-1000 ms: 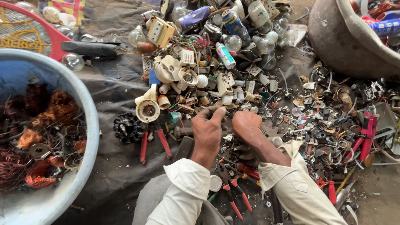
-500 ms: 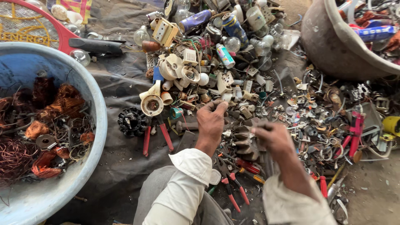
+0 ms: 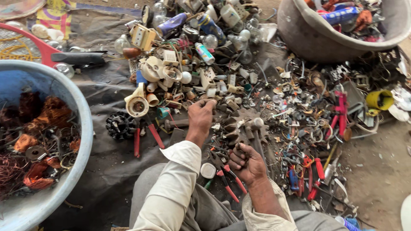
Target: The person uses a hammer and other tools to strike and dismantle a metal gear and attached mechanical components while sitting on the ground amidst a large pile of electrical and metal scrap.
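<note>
My left hand (image 3: 200, 119) reaches forward into a heap of mixed scrap (image 3: 239, 85), its fingertips pinched on a small scrap piece at the edge of the pile. My right hand (image 3: 246, 163) is pulled back near my knee, curled into a fist around a small dark metal piece. Just ahead of it lies a rusty toothed metal part with a shaft (image 3: 252, 130). Red-handled pliers (image 3: 229, 179) and a white cap (image 3: 208, 170) lie between my arms on the dark cloth (image 3: 107, 171).
A blue tub (image 3: 83, 141) with copper coils and wire stands at left. A grey basin (image 3: 308, 38) of scrap sits at top right. Red-handled cutters (image 3: 145, 139), a black toothed wheel (image 3: 119, 125), bulbs, sockets, a yellow cup (image 3: 379, 99) and red tools (image 3: 341, 112) are scattered about.
My right hand has drawn back out of the pile toward my body and closed into a fist. My left hand has stayed at the pile's edge.
</note>
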